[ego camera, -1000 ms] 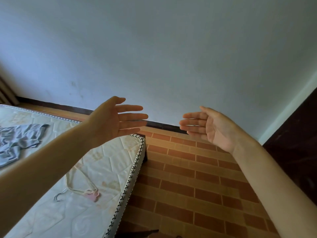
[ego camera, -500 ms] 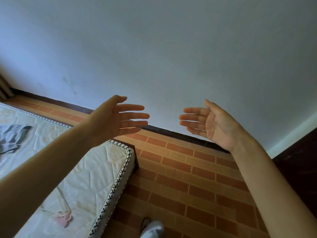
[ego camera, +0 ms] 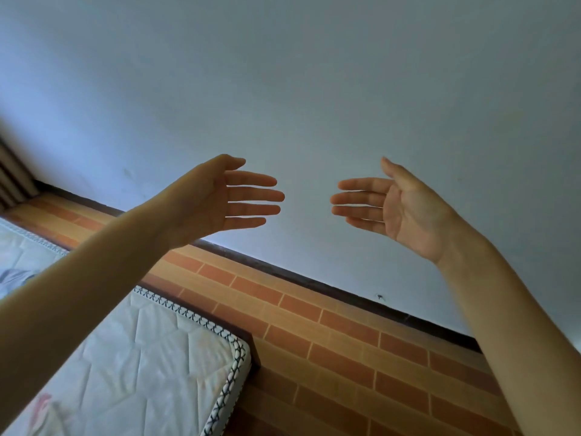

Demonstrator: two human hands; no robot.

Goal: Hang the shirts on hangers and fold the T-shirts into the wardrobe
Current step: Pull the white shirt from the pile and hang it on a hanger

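Grey garment (ego camera: 15, 276), mostly hidden behind the forearm, on quilted mattress (ego camera: 151, 366).

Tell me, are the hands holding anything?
No, nothing is held. The left hand and the right hand are both up in the air, fingers straight, palms facing each other, with a gap between them.

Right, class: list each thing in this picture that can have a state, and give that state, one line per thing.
left hand: open, fingers straight and spread, held up in the air, holding nothing
right hand: open, palm facing the left hand, apart from it, holding nothing
mattress: bare quilted top, its corner showing
grey garment: lying crumpled on the mattress, mostly hidden by the left arm
pink item: lying on the mattress, too blurred to identify
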